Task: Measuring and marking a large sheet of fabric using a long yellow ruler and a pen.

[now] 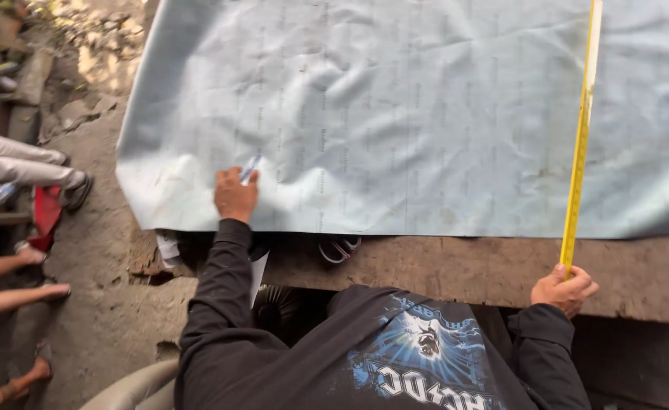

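Pale blue sheet (426,114) lies rumpled across the wooden bench (463,269). My left hand (235,195) pinches a pen (250,166) on it; my right hand (564,288) pinches the yellow tape (580,144). I judge those wrinkles could skew the mark.

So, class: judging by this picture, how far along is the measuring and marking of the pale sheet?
Done: the pale grey-blue sheet lies spread on the rough wooden bench. In hand: the right hand pins the yellow tape measure across it, and the left hand sets a pen to it. Left: no drawn marks or cuts show.
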